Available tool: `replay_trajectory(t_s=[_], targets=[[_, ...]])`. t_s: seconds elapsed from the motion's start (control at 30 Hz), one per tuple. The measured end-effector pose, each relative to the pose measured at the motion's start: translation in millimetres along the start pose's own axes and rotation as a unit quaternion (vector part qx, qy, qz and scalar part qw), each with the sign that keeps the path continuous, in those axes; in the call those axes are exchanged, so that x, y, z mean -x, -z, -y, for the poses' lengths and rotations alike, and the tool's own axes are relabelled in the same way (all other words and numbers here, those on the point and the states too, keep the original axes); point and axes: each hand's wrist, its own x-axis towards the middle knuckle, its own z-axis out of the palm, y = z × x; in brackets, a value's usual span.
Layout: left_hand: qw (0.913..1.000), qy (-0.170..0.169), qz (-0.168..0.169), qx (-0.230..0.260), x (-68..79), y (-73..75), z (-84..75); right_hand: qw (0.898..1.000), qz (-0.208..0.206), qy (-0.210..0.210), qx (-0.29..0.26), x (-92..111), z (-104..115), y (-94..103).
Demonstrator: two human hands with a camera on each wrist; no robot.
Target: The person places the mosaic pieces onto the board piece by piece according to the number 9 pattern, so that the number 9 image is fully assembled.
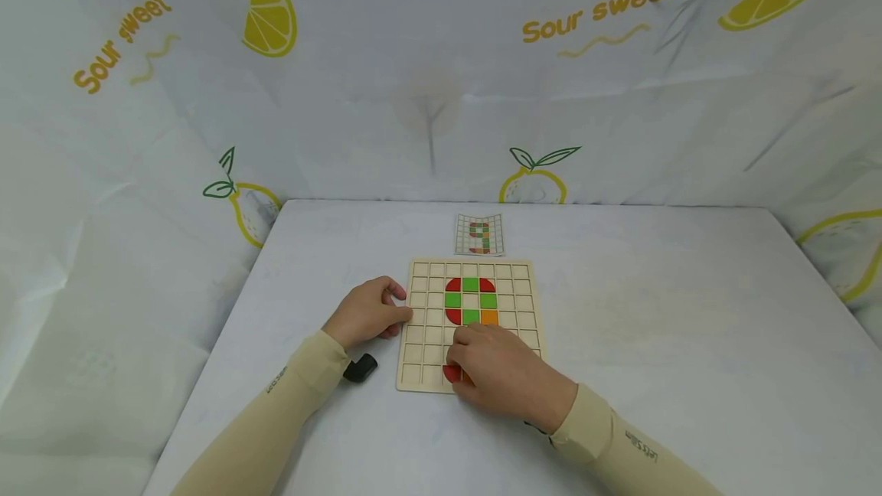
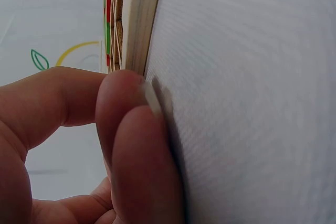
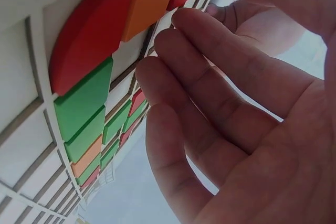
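A wooden grid board (image 1: 418, 356) lies on the table with red, green and orange tiles set in its squares. At its left edge my left hand (image 1: 367, 314) rests, the thumb tip touching or very near the rim; in the left wrist view its loosely bent fingers (image 2: 144, 150) are by the board's side, holding nothing visible. My right hand (image 1: 499, 370) is over the board's lower part, hiding some squares. In the right wrist view its fingers (image 3: 210, 56) are gently bent beside the red rounded tile (image 3: 94, 35), orange tile (image 3: 149, 3) and green tile (image 3: 84, 98), gripping none visibly.
A small pattern card (image 1: 479, 235) with a coloured 9-like figure lies just beyond the board. White cloth (image 1: 654, 312) covers the table. A lemon-print cloth wall (image 1: 386, 98) rises behind it. A black object (image 1: 360, 368) is at the left wrist.
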Motion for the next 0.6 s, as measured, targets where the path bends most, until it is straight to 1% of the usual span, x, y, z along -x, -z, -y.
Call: replay_trajectory(t_s=[0.37, 0.5, 0.6], targets=[[1.0000, -0.003, 0.002, 0.002, -2.7, -2.5, -0.2, 1.000, 0.001, -0.006, -0.003, 0.3, -1.4, -0.6], [1.0000, -0.007, 0.004, 0.004, -6.5, -3.4, 0.3, 1.000, 0.002, -0.012, -0.012, 1.1, -10.3, 1.9], [0.9997, -0.009, 0.013, 0.017, -8.5, -0.3, 2.1, 0.999, -0.002, -0.040, -0.027, 3.2, -22.8, 6.8]])
